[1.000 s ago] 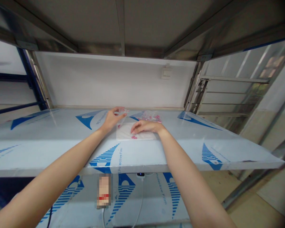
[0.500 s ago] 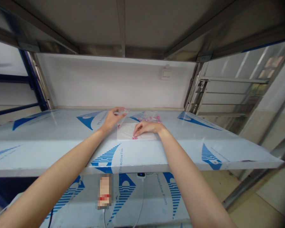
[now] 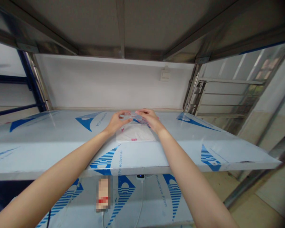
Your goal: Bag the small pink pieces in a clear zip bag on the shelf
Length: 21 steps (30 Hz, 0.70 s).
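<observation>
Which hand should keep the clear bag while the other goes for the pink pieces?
Probably the right hand: its fingers lie across the clear bag. The left hand only touches the bag's end, beside the white sheet holding the pink pieces.

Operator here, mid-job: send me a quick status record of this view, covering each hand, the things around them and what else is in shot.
Left hand: fingers on the left side of a clear plastic bag
Right hand: fingers on the bag's right side
Things: a white sheet lies just below the hands, with small pink pieces on it
Rest: steel shelf top in blue-printed protective film, a steel shelf above, a wall switch
</observation>
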Motion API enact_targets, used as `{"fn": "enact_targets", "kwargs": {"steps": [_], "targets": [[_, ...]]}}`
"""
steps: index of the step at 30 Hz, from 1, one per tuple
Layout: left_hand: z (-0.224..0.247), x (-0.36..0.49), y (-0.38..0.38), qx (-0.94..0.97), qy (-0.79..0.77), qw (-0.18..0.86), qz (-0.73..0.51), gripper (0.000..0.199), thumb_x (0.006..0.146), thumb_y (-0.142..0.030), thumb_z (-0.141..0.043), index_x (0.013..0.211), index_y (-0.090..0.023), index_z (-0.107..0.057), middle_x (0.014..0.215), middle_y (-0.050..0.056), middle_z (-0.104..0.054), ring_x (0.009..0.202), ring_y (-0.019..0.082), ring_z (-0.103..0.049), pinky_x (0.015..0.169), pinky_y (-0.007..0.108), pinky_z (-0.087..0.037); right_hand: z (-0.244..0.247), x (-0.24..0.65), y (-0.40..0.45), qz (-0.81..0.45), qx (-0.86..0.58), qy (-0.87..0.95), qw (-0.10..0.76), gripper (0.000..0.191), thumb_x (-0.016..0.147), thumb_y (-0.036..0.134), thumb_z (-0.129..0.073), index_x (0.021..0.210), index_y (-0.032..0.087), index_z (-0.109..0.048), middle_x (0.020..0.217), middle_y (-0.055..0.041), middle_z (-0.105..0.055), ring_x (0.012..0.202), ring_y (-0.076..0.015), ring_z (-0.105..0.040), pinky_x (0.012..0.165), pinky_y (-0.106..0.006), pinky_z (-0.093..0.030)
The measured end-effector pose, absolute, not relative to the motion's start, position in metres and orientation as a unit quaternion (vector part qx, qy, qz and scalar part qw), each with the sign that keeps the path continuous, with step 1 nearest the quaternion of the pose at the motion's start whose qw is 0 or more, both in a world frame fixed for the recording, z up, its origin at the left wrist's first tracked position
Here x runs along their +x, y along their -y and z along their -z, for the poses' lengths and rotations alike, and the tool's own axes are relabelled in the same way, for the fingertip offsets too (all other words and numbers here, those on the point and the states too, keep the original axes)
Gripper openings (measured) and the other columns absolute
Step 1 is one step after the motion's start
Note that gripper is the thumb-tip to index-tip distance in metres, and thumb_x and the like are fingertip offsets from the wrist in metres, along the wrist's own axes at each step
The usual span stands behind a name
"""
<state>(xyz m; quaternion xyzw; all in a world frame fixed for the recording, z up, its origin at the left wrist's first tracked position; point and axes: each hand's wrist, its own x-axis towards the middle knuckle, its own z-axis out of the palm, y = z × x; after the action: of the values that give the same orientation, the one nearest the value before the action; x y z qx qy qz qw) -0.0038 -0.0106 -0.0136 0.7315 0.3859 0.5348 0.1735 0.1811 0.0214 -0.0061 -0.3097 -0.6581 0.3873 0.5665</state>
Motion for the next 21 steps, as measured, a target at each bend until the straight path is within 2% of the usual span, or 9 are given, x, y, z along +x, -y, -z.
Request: {"fn": "enact_targets", "kwargs": {"steps": [2, 6, 10, 16, 21], "targets": [[0.0144, 0.0006, 0.0129, 0.740, -0.379, 0.177, -0.526, 0.041, 0.067, -0.041, -0.070, 0.102, -0.020, -0.067, 0.109, 0.009, -0.069, 0.102, 0.025, -0.061, 0.089, 0.038, -0.045, 0.0031, 0.1776, -0.0207, -0.330, -0.321, 0.666, 0.587, 0.033, 0.059, 0.043, -0.077, 0.078, 0.016, -0.073, 0.072, -0.0015, -0.062, 0.068, -0.0126, -0.052, 0.063, -0.025, -0.039], [0.0159, 0.0031, 0.0135, 0.744, -0.379, 0.184, -0.519, 0.038, 0.068, -0.040, -0.069, 0.101, -0.021, -0.068, 0.109, 0.008, -0.069, 0.104, 0.026, -0.060, 0.089, 0.039, -0.045, 0.0000, 0.1735, -0.0167, -0.249, -0.334, 0.717, 0.559, 0.032, 0.061, 0.045, -0.075, 0.076, 0.017, -0.075, 0.067, -0.0004, -0.057, 0.064, -0.0120, -0.046, 0.060, -0.025, -0.035], [0.0168, 0.0005, 0.0099, 0.735, -0.385, 0.182, -0.527, 0.038, 0.067, -0.040, -0.070, 0.100, -0.021, -0.068, 0.108, 0.008, -0.070, 0.102, 0.025, -0.061, 0.088, 0.039, -0.045, 0.0007, 0.1734, -0.0132, -0.246, -0.320, 0.743, 0.535, 0.031, 0.064, 0.046, -0.074, 0.077, 0.017, -0.076, 0.070, -0.0016, -0.060, 0.065, -0.0125, -0.049, 0.062, -0.026, -0.036], [0.0168, -0.0032, 0.0065, 0.724, -0.393, 0.187, -0.536, 0.043, 0.067, -0.043, -0.070, 0.102, -0.019, -0.068, 0.104, 0.009, -0.070, 0.099, 0.024, -0.062, 0.088, 0.037, -0.044, 0.0048, 0.1738, -0.0186, -0.269, -0.306, 0.733, 0.544, 0.025, 0.069, 0.040, -0.071, 0.079, 0.017, -0.075, 0.081, -0.0058, -0.069, 0.078, -0.0166, -0.060, 0.074, -0.028, -0.043], [0.0170, -0.0067, 0.0041, 0.724, -0.403, 0.181, -0.530, 0.044, 0.068, -0.041, -0.068, 0.104, -0.016, -0.066, 0.108, 0.010, -0.069, 0.101, 0.024, -0.061, 0.088, 0.036, -0.044, 0.0026, 0.1736, -0.0195, -0.269, -0.321, 0.715, 0.560, 0.026, 0.071, 0.038, -0.069, 0.082, 0.015, -0.074, 0.084, -0.0069, -0.071, 0.079, -0.0168, -0.061, 0.073, -0.027, -0.044]]}}
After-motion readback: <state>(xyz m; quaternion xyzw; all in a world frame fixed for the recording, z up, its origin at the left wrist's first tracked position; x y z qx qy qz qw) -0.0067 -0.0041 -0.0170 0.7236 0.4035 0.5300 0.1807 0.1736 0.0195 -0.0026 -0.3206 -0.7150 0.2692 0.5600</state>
